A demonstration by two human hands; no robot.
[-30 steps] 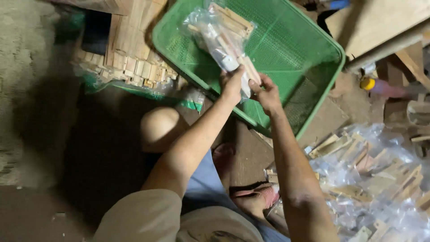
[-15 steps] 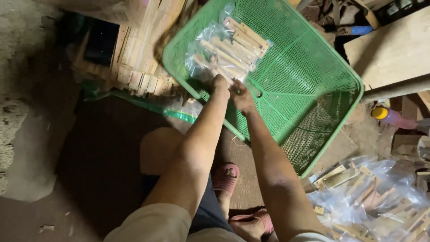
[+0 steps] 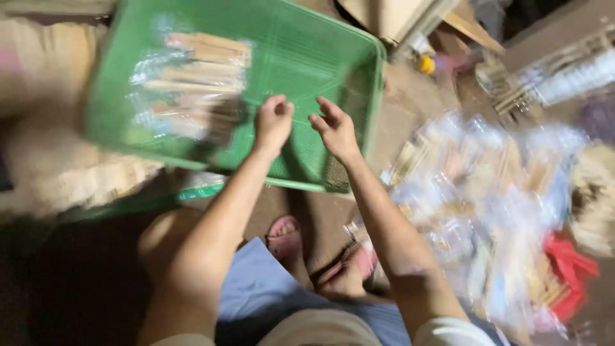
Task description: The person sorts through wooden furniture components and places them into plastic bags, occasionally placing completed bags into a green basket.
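Hands above green basket (image 3: 359, 83): left hand (image 3: 274, 122) fingers curled, empty; right hand (image 3: 334, 128) fingers spread, empty.

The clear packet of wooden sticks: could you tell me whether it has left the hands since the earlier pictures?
Yes. The clear packet of wooden sticks now lies in the green basket, left of both empty hands, left hand and right hand.

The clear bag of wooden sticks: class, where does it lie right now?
In the head view, the bag lies in the left half of the green basket, left of both empty hands.
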